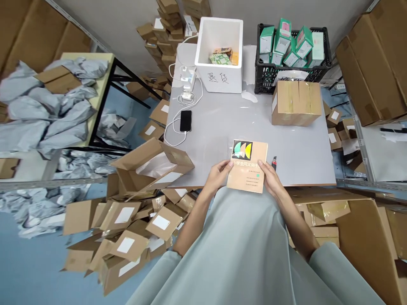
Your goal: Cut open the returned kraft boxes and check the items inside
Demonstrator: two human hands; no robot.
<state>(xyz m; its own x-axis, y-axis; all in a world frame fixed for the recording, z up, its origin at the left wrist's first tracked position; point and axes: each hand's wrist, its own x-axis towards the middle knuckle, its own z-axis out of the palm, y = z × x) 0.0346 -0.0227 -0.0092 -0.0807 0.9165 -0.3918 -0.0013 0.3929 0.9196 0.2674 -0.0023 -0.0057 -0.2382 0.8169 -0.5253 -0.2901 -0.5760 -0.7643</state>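
A tan paperback book [246, 173] with a black, green and yellow design on its cover is held between my two hands at the table's front edge. My left hand [219, 173] pinches its left side, thumb on the cover. On the other side my right hand [270, 176] grips the right edge, also with the thumb on top. The fingers behind the book are hidden. Just beyond my right hand lies a red and black box cutter [274, 162], partly covered by the hand.
On the grey table [219, 118] stand a white foam box [219, 78] with booklets inside, a black crate [265, 78] of green boxes, a taped carton [295, 103] and a phone [185, 121] on a cable. An open carton [127, 169] sits left; parcels crowd the floor.
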